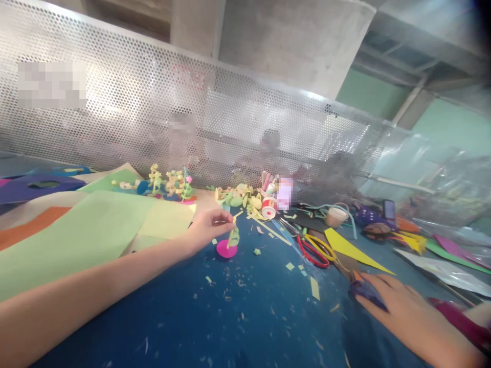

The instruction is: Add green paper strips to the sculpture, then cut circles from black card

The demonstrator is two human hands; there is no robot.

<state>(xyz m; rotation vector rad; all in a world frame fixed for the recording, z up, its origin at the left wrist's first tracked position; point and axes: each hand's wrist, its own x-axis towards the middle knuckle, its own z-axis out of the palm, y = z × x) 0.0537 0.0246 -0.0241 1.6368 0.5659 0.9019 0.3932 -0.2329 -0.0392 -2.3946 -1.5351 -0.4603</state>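
Note:
On the blue tabletop [180, 306] stands a small paper craft [233, 237], a pale green curled strip on a round pink base [227, 249]. My left hand [213, 225] pinches its top between thumb and fingertips. My right hand [402, 306] is at the right, low over the table, blurred, its fingers partly hidden. A dark purple patch with an orange tip [357, 276] shows at its fingers; I cannot make out what it is. Red-handled scissors [312, 253] and a yellow-handled pair [322, 247] lie beyond that hand, near a yellow paper piece [355, 250].
Green paper sheets [84, 240] cover the left side. Several finished paper crafts [155, 181] stand behind them. Pale paper pieces [241, 197] and a red-and-white spool [269, 208] are at the back, before a perforated metal screen [134, 102]. Paper scraps litter the tabletop.

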